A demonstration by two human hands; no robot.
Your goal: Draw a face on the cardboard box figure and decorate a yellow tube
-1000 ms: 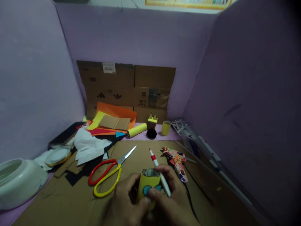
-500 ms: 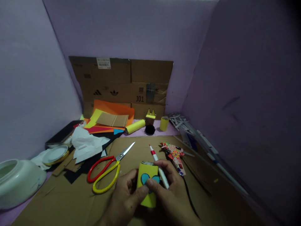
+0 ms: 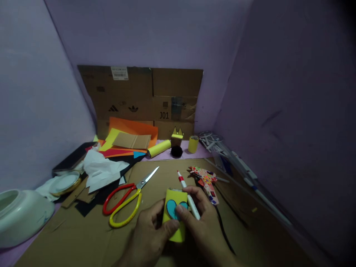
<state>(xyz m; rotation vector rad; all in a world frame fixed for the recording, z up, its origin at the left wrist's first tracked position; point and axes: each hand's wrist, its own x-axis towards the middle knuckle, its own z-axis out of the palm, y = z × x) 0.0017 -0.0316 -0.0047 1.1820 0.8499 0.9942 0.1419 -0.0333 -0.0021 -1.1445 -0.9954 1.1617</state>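
Note:
A yellow paper-covered tube point(image 3: 174, 195), slightly flattened, is held upright between both hands. On its front sits a blue heart-like paper cutout point(image 3: 170, 208) with a dark outline. My left hand point(image 3: 151, 228) wraps the tube's left side, its thumb across the lower front. My right hand point(image 3: 204, 217) has its thumb pressed on the blue cutout, partly covering it. A white marker with a red band and red tip point(image 3: 193, 206) is also tucked in the right hand, pointing up and away. Red-and-yellow-handled scissors point(image 3: 138, 189) lie partly open to the left of the hands.
A floral-patterned glue gun point(image 3: 206, 181) lies at right, its black cord point(image 3: 224, 231) trailing forward. Behind are a yellow roll point(image 3: 159, 148), a short yellow tube point(image 3: 193, 144) and a black pompom-like thing point(image 3: 176, 151). Coloured paper and a white pot point(image 3: 30, 218) stand left.
My right thumb has shifted up slightly on the blue cutout, and more of its left lobe shows. The left thumb sits a bit lower on the tube. The view has shifted slightly.

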